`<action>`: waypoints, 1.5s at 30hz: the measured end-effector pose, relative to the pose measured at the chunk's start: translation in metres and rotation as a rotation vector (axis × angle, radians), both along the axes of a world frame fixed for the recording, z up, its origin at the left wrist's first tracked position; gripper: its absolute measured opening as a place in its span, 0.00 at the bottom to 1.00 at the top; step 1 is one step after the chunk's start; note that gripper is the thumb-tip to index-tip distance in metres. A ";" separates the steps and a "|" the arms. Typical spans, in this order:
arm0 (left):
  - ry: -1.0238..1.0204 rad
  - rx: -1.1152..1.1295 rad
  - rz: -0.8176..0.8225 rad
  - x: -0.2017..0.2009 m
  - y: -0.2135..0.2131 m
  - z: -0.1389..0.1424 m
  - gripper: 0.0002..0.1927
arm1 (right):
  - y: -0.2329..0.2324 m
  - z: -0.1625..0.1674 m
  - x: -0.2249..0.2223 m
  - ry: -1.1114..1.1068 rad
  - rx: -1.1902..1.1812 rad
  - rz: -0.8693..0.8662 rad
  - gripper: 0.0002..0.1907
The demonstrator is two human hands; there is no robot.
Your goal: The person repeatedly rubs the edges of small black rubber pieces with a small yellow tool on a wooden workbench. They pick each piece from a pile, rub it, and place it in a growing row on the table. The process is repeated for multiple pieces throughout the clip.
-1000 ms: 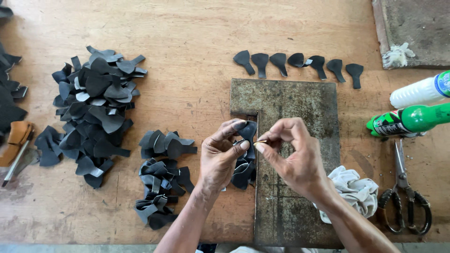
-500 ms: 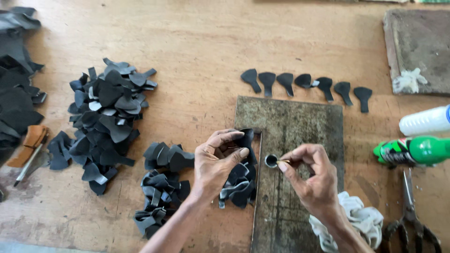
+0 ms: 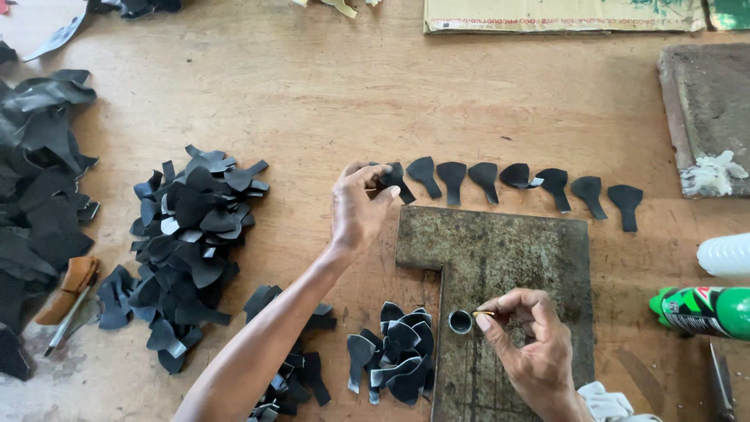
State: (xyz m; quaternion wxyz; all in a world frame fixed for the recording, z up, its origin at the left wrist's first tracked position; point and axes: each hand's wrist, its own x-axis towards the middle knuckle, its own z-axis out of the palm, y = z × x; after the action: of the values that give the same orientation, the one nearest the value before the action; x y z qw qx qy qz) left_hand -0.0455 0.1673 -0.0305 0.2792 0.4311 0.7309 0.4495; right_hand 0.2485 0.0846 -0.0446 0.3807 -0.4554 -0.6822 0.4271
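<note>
My left hand (image 3: pixel 358 205) reaches forward and pinches a black paddle-shaped leather piece (image 3: pixel 393 178) at the left end of a row of like pieces (image 3: pixel 516 181) on the wooden table. My right hand (image 3: pixel 527 332) rests on a worn dark metal slab (image 3: pixel 516 250) and pinches a thin small stick beside a little round cup (image 3: pixel 460 321). A small heap of black pieces (image 3: pixel 398 352) lies just left of the slab.
A big pile of black cut pieces (image 3: pixel 187 242) lies at the left, with larger black scraps (image 3: pixel 35 180) beyond it. A brown-handled tool (image 3: pixel 66 293) lies at the far left. A green bottle (image 3: pixel 699 310), a white bottle (image 3: pixel 723 254) and a grey block (image 3: pixel 707 113) stand at the right.
My left hand has gone from in front of me, over the slab, forward to the row of pieces. My right hand has dropped to the small cup on the slab.
</note>
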 end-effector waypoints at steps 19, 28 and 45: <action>0.318 -0.084 -0.364 0.009 -0.073 0.067 0.27 | 0.002 0.003 -0.003 -0.001 -0.019 0.005 0.16; 0.414 -0.088 -0.326 0.062 -0.160 0.026 0.27 | 0.009 0.013 -0.005 -0.064 0.073 0.042 0.16; 0.238 0.211 -0.239 0.068 -0.191 0.024 0.11 | 0.012 0.056 -0.019 -0.488 0.452 0.352 0.13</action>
State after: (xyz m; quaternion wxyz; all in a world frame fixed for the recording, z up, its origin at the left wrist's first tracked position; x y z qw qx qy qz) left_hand 0.0225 -0.0240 -0.0062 0.1955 0.5918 0.6511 0.4330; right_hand 0.2291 0.0966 0.0111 0.2187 -0.3241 -0.8976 0.2037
